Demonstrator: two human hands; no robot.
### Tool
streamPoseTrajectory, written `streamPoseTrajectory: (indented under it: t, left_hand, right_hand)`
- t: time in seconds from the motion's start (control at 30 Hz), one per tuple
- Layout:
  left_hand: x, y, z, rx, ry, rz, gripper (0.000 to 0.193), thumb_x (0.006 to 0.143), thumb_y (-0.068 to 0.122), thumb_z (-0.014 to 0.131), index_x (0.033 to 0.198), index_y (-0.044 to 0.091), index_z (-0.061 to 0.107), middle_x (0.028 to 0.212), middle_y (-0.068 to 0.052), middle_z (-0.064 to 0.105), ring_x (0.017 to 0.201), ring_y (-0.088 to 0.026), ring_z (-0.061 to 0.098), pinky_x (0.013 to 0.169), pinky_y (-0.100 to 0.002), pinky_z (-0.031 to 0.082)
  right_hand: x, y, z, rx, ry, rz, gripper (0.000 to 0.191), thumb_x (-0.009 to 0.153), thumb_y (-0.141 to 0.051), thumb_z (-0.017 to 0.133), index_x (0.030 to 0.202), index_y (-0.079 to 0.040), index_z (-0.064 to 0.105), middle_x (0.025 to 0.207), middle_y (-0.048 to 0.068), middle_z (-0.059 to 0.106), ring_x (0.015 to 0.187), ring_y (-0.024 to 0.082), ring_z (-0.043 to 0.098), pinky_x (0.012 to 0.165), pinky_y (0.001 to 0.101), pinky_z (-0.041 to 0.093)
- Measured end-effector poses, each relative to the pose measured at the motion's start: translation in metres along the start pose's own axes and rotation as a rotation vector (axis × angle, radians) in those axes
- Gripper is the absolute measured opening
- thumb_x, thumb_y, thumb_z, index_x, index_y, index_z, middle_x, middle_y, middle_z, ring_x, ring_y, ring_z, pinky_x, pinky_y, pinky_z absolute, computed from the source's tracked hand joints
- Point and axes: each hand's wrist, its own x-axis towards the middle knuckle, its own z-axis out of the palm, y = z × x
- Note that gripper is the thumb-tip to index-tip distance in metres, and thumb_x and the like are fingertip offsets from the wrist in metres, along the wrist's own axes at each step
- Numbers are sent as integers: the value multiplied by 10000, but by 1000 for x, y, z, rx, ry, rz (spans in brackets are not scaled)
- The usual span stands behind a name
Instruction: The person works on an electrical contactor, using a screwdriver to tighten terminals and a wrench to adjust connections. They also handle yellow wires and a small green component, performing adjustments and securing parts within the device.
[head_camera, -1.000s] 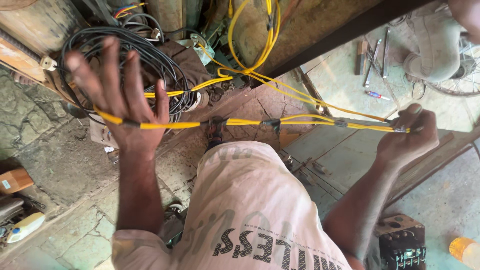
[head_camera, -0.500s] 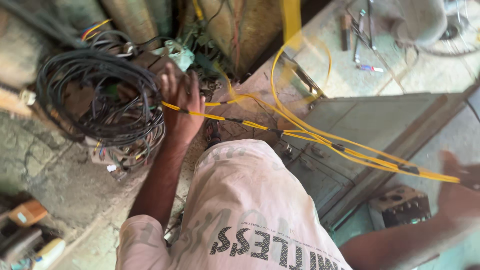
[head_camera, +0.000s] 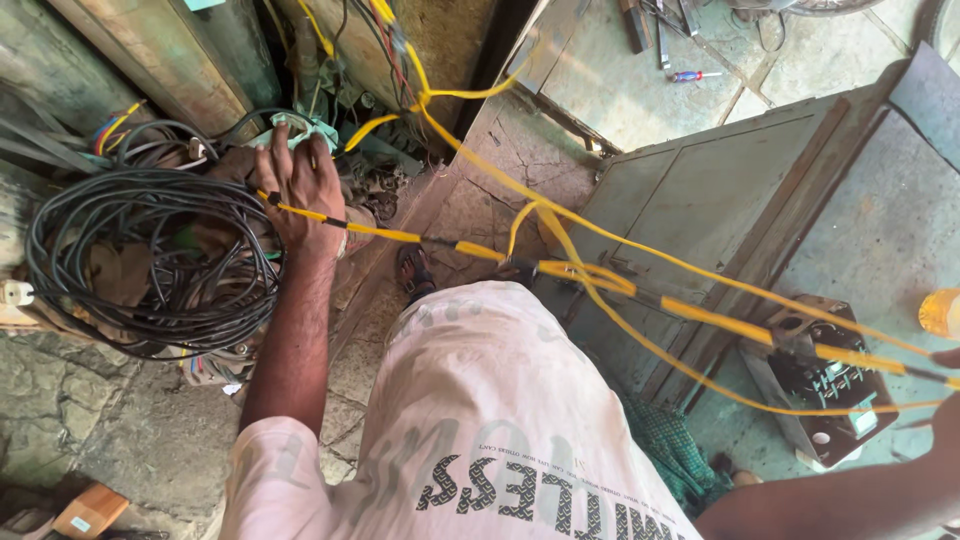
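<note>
Seen from above, a person in a pale printed shirt (head_camera: 480, 420) stood over a cluttered workshop floor with both arms spread wide. The left arm reached straight up the frame toward eleven o'clock, elbow nearly locked, and the left hand (head_camera: 305, 190) lay knuckles-up with its fingers curled around a bundle of yellow wires (head_camera: 590, 275). The hand pressed against a heap of grimy parts, just right of a big coil of black cable (head_camera: 150, 265) at nine o'clock.

From that grip the yellow wires ran taut across the middle of the view toward four o'clock, bound at intervals with dark tape, passing over a grey metal panel (head_camera: 720, 190). More yellow strands looped up toward twelve o'clock into a dark gap between rusted posts.

The right arm stretched out low toward four o'clock. Only the edge of the right hand (head_camera: 945, 410) showed at the frame's border, where the wires met it; whether it gripped them could not be told. Just below the wires near that hand sat a black electrical contactor (head_camera: 835, 395). A sandalled foot (head_camera: 415, 272) showed just above the shirt.
</note>
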Motion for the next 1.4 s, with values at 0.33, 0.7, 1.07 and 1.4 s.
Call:
streamPoseTrajectory:
  t: [0.33,0.7,1.07,1.4]
  left_hand:
    - [-35,-39,10,84,-107,-196,294,1141,81,593,1377,-91,567,1397,-202,650,1466,-348,486,1210,-577,306]
    - [-91,22,1,-927,-294,7,772,874,86,624,1543,-179,344,1608,-394,240,1440,-551,324,1176,-538,299]
    - [-34,56,-121,-1055,-367,335,400,1024,318,615,1262,-2,625,1208,-243,690,1164,-385,648,1007,-454,514]
    - [7,127,-87,-1333,-317,279,253,1085,242,591,1025,20,698,864,-209,712,799,-377,726,706,-457,554]
  right_hand:
    - [-18,-23,7,52,12,-190,325,1113,-342,571,1011,-64,704,807,36,680,636,85,571,564,239,448]
    - [-65,-164,64,402,-112,-982,149,1126,-198,702,1032,-82,701,787,32,674,621,84,564,554,242,439]
    - [-137,-248,120,267,-112,-1514,284,804,-139,712,1085,-157,753,891,81,761,804,247,763,675,365,608]
    - [-166,-255,166,209,12,-1070,361,786,-393,834,1069,-174,784,946,49,805,802,213,752,716,350,602]
